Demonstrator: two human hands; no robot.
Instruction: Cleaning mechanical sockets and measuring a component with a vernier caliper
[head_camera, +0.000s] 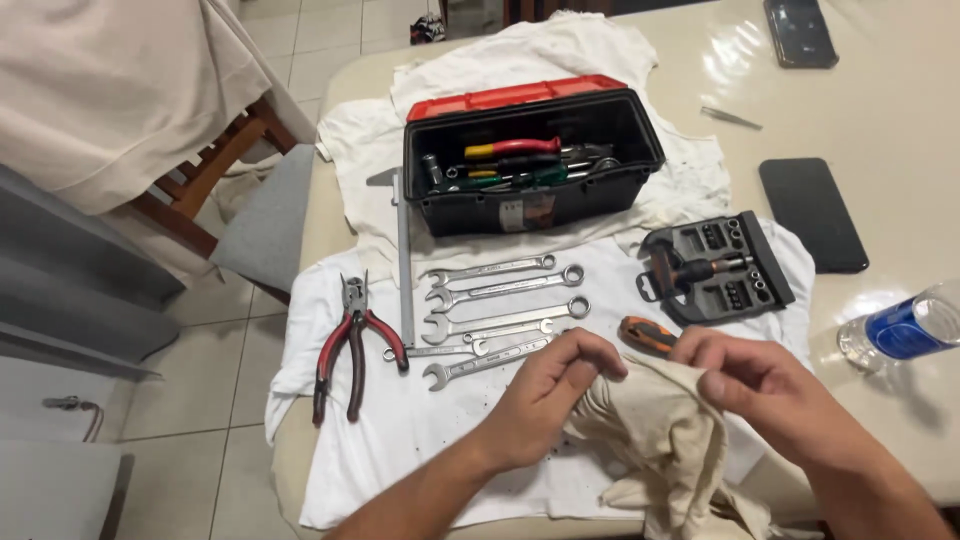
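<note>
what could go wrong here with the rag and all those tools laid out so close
1. The left hand and right hand bunch a beige rag right beside the combination wrenches; a trailing fold could drag one out of its row.
2. The orange-handled tool lies partly under the rag and may get swept along.
3. The water bottle lies on its side near the right arm; a nudge might roll it.

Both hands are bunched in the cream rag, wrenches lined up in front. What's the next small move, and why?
Probably free the left hand to pick up the nearest wrench, keeping the rag in the right hand: the rag is gathered in both hands, and that wrench lies just past the left knuckles.
</note>
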